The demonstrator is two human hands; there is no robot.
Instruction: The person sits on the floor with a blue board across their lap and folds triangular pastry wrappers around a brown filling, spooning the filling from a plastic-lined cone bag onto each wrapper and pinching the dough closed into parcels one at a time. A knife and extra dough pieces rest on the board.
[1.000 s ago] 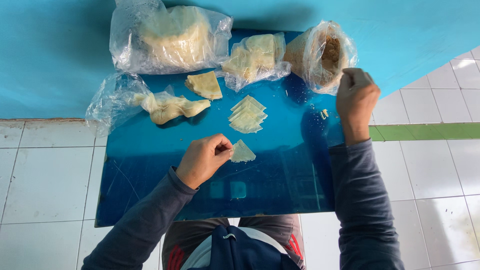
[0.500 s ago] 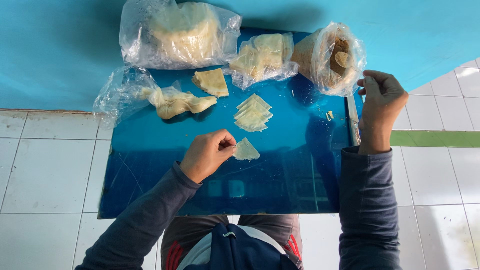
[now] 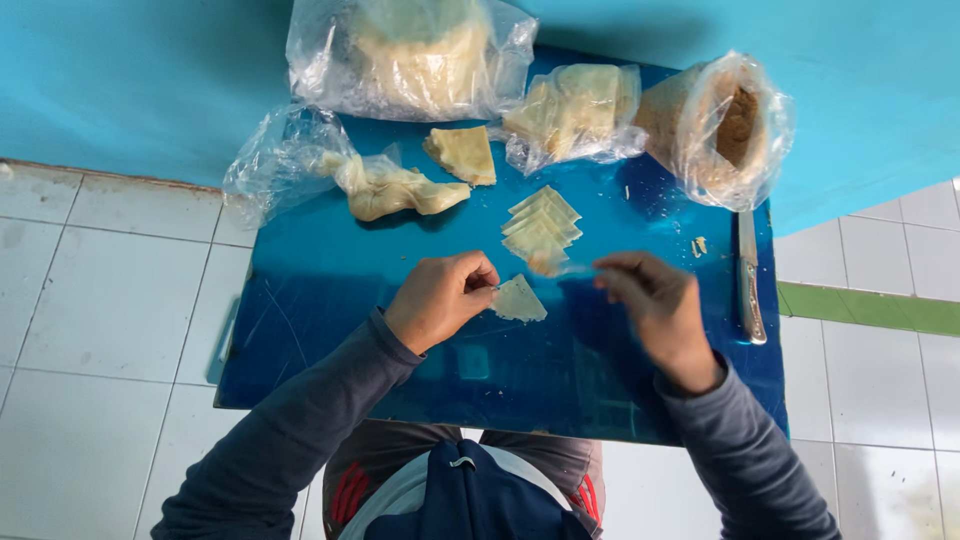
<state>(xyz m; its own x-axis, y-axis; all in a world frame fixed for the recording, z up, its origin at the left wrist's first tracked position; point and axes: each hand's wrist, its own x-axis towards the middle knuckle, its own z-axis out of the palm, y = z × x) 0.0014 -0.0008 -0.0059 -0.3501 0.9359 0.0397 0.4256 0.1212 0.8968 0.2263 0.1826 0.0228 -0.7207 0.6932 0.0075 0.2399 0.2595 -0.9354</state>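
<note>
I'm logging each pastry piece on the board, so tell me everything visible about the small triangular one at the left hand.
The triangular pastry piece is pale yellow, thin and flat, like a folded dough sheet with soft edges. It lies on the glossy blue board, just below a fanned stack of similar pieces. The left hand pinches its left corner with the fingertips; the right hand is blurred, close to its right, apparently not touching it.

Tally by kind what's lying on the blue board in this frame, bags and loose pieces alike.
Plastic bags: 4 (large one, crumpled one, small one, one with brown filling)
Loose pale wrapper items: 3 (single piece, fanned stack, piece at left hand)
Knife: 1
Total: 8
</note>
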